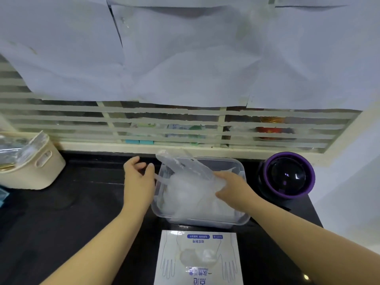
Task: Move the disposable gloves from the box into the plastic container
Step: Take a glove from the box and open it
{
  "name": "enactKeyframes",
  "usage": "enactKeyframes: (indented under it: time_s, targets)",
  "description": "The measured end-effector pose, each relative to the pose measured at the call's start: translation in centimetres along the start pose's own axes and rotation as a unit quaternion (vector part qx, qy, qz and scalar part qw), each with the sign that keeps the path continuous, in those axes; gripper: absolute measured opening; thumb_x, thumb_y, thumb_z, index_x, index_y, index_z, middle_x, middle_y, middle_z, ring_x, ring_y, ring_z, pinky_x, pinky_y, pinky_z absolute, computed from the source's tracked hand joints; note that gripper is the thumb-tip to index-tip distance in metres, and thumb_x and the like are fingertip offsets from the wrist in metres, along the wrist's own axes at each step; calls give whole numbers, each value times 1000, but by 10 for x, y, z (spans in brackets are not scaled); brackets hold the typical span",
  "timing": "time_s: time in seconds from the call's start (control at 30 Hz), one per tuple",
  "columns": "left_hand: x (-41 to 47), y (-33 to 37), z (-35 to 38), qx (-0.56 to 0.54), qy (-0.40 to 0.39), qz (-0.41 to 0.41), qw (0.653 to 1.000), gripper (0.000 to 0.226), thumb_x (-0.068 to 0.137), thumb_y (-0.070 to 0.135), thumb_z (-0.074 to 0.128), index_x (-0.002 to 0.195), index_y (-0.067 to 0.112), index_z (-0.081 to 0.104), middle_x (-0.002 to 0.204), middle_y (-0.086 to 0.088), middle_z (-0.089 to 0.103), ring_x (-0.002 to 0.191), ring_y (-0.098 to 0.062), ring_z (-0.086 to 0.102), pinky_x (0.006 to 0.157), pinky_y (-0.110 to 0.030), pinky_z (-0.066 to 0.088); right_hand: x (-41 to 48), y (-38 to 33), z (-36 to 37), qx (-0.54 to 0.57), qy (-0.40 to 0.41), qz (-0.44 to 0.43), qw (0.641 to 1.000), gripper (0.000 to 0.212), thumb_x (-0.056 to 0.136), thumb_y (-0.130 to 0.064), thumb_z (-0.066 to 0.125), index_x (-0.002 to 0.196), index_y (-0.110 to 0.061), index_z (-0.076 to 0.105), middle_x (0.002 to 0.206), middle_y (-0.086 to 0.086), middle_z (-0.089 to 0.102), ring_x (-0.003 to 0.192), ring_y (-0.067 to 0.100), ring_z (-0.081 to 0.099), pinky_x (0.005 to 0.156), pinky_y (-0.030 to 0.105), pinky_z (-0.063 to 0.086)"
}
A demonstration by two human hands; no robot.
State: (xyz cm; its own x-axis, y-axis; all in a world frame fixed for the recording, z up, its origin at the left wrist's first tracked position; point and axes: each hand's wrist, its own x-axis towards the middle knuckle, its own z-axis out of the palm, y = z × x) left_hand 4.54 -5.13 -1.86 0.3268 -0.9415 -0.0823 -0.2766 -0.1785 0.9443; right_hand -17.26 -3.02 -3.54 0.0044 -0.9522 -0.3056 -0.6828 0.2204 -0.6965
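right hand grasping gloves over plastic container, left hand fingers released beside it, box nearer

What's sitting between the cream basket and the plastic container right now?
In the head view, only bare black countertop and the left hand, hovering beside the plastic container's left wall.

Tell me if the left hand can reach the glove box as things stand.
Likely yes: the left hand is open beside the container, and the box lies nearer the person with only bare counter between.
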Motion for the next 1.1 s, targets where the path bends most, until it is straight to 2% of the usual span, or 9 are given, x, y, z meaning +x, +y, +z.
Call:
enactKeyframes:
  time_s: [0.1,0.17,0.27,0.4,0.6,0.7,0.8,1.0,1.1]
  targets:
    - [5,12,-4,104,2,238,966,38,95,15,58,131,21,45,112,8,48,76,5,52,65,-8,42,10,0,1,-76,-12,-17,997,50,89,0,54,136,-18,51,133,4,56,109,19,55,75,12,40]
    - [7,23,11,260,-171,343,886,32,96,20,56,128,26,52,118,10,49,85,7,51,75,-6,40,14,-1,3,-107,-22,-12,994,41,90,1,52,129,-11,55,124,8,60,98,18,57,67,8,40]
    - [14,12,46,465,-403,292,732,42,99,30,51,140,29,46,147,7,39,124,-13,48,101,-26,40,26,4,10,-127,-39,11,991,32,89,3,51,116,-11,61,110,9,65,86,19,59,53,10,40]
    - [26,-13,78,580,-467,194,639,53,98,35,52,148,28,36,152,-3,32,132,-27,42,107,-38,37,42,10,21,-199,-65,65,976,33,90,1,47,122,-4,55,120,14,58,104,25,58,79,25,49]
    - [35,-27,90,576,-483,181,634,60,98,31,52,152,28,26,151,-4,33,128,-26,47,102,-38,43,28,-10,13,-302,-62,40,950,65,92,-14,58,149,-13,25,158,18,5,144,35,15,112,41,28]
    - [39,-32,95,570,-493,171,634,60,98,31,51,152,29,24,147,-4,37,125,-25,48,98,-37,45,26,-14,14,-402,-2,-53,914,51,91,-22,59,140,-18,42,150,12,30,136,31,26,109,44,28]
    - [42,-38,97,565,-495,162,640,64,97,32,53,153,28,21,144,-4,40,123,-25,50,96,-37,46,38,-5,27,-406,-45,-59,911,44,92,-19,58,134,-17,48,137,10,44,122,29,44,99,41,37]
    - [54,-44,97,512,-498,80,696,82,95,32,56,156,23,2,153,-3,31,128,-25,47,101,-34,43,56,22,41,-343,-176,61,921,104,79,-44,74,152,-15,6,153,15,10,126,33,41,98,39,43]
    - [59,-47,101,500,-490,41,712,83,96,29,53,156,22,-4,158,-2,22,132,-25,43,99,-31,41,58,25,47,-356,-194,91,910,119,77,-55,71,152,-11,-9,156,16,0,128,33,39,99,38,42]
